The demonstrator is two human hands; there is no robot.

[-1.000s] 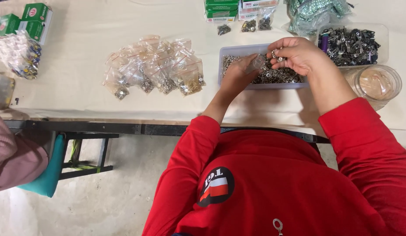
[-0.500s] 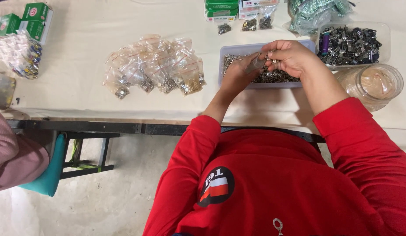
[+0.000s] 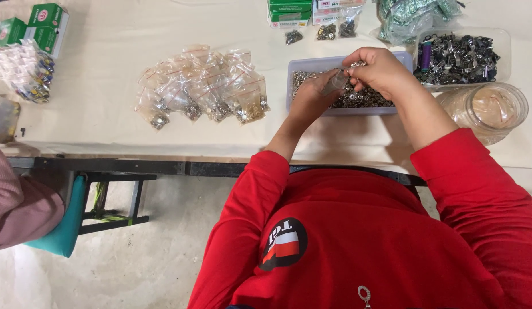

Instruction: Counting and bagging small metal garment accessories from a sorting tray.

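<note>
Already a heap of filled bags (image 3: 206, 86) lies at nine o'clock of the tray (image 3: 303, 63). Left hand (image 3: 312, 94) fingers pinch a small clear bag (image 3: 337, 80); right hand (image 3: 380, 71) fingers pinch metal bits over it, the tray far from emptied.

My hands: two, left (image 3: 309, 97) and right (image 3: 380, 71), both over one tray.
Small clear bag pinched between them (image 3: 336, 81): one.
Shallow trays of small metal parts: two, a lavender one (image 3: 334, 111) near me, a clear one (image 3: 502, 35) to its right.
Round clear jar (image 3: 487, 111): one.
Pile of filled zip bags (image 3: 203, 86): one; bags overlap, count unclear.
Green boxes at far left (image 3: 31, 26): I make out two.
Other person's sleeve (image 3: 17, 209): one.
</note>
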